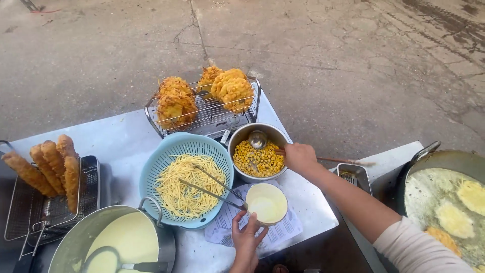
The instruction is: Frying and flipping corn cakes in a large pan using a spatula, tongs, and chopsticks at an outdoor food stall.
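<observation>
Soft, even daylight lit the scene, bright without harsh shadows. Faint glare showed on the metal bowl (258, 151) and pot (118, 240). The picture was slightly soft overall, with wide-angle bending toward the edges.

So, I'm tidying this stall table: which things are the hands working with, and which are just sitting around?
In hand:
- left hand on small bowl of batter
- right hand at corn bowl
- chopsticks

Sitting around:
- blue colander of shreds
- tongs
- batter pot
- fritter rack
- frying pan
</observation>
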